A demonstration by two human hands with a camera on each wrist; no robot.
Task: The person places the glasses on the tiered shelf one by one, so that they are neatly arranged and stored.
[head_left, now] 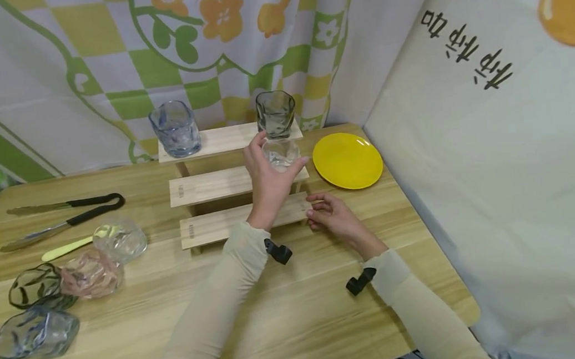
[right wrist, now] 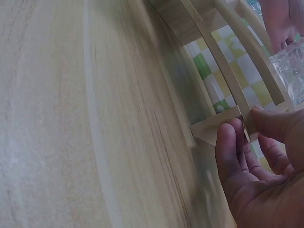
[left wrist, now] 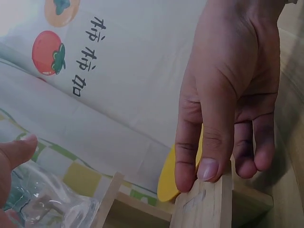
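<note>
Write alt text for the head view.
A person's left hand holds a clear glass at the right end of the middle shelf of a wooden rack; the right hand grips the lowest shelf. A blue glass and a gray glass stand on the top shelf. A yellow plate lies right of the rack, tongs and four more glasses left.

clear glass [head_left: 282,155] partly behind fingers [head_left: 256,144], sleeves [head_left: 204,310] cropped

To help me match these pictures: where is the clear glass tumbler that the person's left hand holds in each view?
Head: the clear glass tumbler is near the centre, slightly above it.
Left wrist: tumbler in the lower left.
Right wrist: tumbler at the right edge, upper half.
Shared landmark: the pale wooden three-tier shelf.
</note>
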